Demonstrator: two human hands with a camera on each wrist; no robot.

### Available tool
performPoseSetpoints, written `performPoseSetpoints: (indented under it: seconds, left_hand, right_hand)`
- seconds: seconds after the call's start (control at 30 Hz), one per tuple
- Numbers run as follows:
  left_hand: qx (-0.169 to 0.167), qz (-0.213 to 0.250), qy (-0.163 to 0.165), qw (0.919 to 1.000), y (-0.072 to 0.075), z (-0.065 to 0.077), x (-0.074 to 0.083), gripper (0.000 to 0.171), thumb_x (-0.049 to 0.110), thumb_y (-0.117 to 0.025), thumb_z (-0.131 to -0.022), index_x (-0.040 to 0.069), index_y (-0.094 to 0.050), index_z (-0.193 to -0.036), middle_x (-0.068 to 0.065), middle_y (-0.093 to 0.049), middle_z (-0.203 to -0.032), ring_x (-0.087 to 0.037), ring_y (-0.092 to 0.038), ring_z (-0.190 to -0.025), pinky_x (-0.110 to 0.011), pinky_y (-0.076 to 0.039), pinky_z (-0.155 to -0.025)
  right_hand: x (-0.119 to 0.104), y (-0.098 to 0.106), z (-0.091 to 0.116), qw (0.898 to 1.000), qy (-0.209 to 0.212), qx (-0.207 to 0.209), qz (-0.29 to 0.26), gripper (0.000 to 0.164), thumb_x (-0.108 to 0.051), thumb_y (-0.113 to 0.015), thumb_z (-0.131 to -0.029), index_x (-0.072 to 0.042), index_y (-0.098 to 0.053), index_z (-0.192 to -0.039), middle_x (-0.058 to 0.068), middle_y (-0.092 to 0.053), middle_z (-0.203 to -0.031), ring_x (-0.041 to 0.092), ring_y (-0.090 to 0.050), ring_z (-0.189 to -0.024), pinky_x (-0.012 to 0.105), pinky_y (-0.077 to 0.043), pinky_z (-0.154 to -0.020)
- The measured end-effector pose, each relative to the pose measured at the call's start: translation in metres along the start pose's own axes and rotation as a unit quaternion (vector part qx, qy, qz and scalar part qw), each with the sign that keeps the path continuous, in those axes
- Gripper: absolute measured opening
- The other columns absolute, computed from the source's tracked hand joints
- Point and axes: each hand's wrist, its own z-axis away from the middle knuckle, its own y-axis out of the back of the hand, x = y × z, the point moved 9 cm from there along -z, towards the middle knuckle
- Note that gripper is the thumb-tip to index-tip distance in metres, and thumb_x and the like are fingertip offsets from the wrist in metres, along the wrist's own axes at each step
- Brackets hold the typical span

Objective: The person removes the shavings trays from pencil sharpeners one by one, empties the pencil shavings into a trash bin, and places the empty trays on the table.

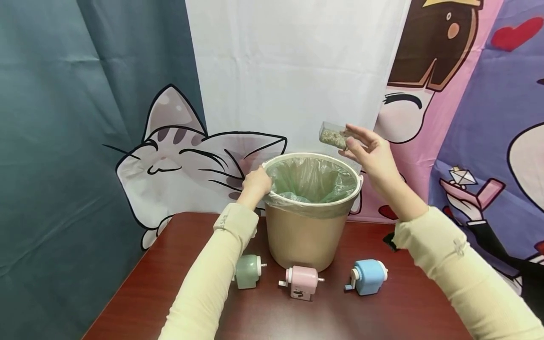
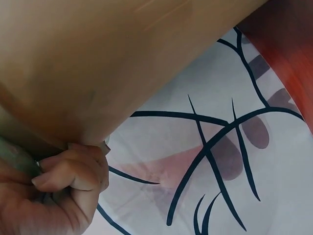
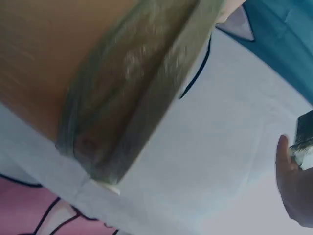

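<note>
While a red-brown table [image 1: 178,278] lies beneath, a beige bin [image 1: 303,233] stands far back, the left hand [image 1: 257,181] clamped on its left rim; only the left wrist view shows how the fingers [image 2: 73,171] curl. Apart, to the right, the right hand [image 1: 371,152] is raised. Only the head view shows 3 sharpeners [image 1: 303,279], nearer than the bin. Higher than the rim, that hand pinches a clear box [image 1: 333,137].

The left cream-coloured fabric sleeve [image 1: 204,278] hides one side of the pale green plastic sharpener [image 1: 248,273]. In the right wrist view, the picture's edge cuts off the right hand [image 3: 297,192] and the transparent rectangular box [image 3: 305,128].
</note>
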Motion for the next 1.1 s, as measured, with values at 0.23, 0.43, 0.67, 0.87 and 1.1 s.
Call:
performPoseSetpoints:
  seconds: [0.23, 0.43, 0.67, 0.87, 1.1]
  left_hand:
    - [0.001, 0.001, -0.004, 1.0, -0.001, -0.001, 0.006, 0.053, 0.021, -0.041, -0.097, 0.004, -0.03, -0.146, -0.024, -0.054, -0.13, -0.037, -0.054, -0.118, -0.047, -0.047, -0.093]
    - [0.0, -0.001, -0.003, 1.0, -0.002, 0.0, 0.007, 0.054, 0.019, -0.04, -0.096, 0.004, -0.029, -0.146, -0.023, -0.054, -0.131, -0.036, -0.054, -0.119, -0.046, -0.047, -0.094]
    - [-0.004, 0.002, 0.0, 1.0, -0.006, 0.001, 0.003, 0.055, 0.019, -0.04, -0.096, 0.003, -0.028, -0.147, -0.023, -0.054, -0.131, -0.036, -0.054, -0.118, -0.047, -0.048, -0.092]
    - [0.001, 0.001, 0.0, 1.0, -0.003, 0.002, 0.002, 0.054, 0.019, -0.04, -0.096, 0.003, -0.028, -0.147, -0.023, -0.054, -0.13, -0.036, -0.054, -0.118, -0.046, -0.048, -0.093]
    - [0.002, 0.002, -0.001, 1.0, 0.001, 0.001, 0.0, 0.055, 0.018, -0.041, -0.096, 0.003, -0.028, -0.147, -0.022, -0.054, -0.13, -0.036, -0.055, -0.118, -0.045, -0.048, -0.093]
  right_hand:
    - [-0.002, 0.008, -0.036, 0.999, 0.009, -0.018, -0.043, 0.054, -0.011, -0.059, -0.091, 0.014, -0.038, -0.135, 0.003, -0.056, -0.113, 0.007, -0.063, -0.095, 0.02, -0.052, -0.082]
    - [0.0, 0.014, -0.053, 0.998, 0.028, -0.008, -0.054, 0.044, -0.007, -0.06, -0.09, 0.01, -0.048, -0.129, 0.011, -0.058, -0.117, 0.009, -0.063, -0.097, 0.021, -0.053, -0.081]
    - [0.019, 0.009, -0.059, 0.998, -0.021, -0.032, -0.049, 0.048, -0.013, -0.056, -0.093, 0.009, -0.042, -0.133, 0.001, -0.058, -0.105, 0.007, -0.066, -0.085, 0.017, -0.052, -0.081]
    - [0.016, -0.001, -0.067, 0.997, -0.018, -0.06, -0.049, 0.035, -0.019, -0.054, -0.095, 0.0, -0.051, -0.123, -0.001, -0.063, -0.098, 0.009, -0.068, -0.081, 0.017, -0.051, -0.082]
    - [0.017, -0.002, -0.069, 0.995, -0.032, -0.091, -0.008, 0.035, -0.016, -0.053, -0.095, 0.003, -0.055, -0.125, -0.001, -0.064, -0.099, 0.009, -0.066, -0.079, 0.018, -0.053, -0.077]
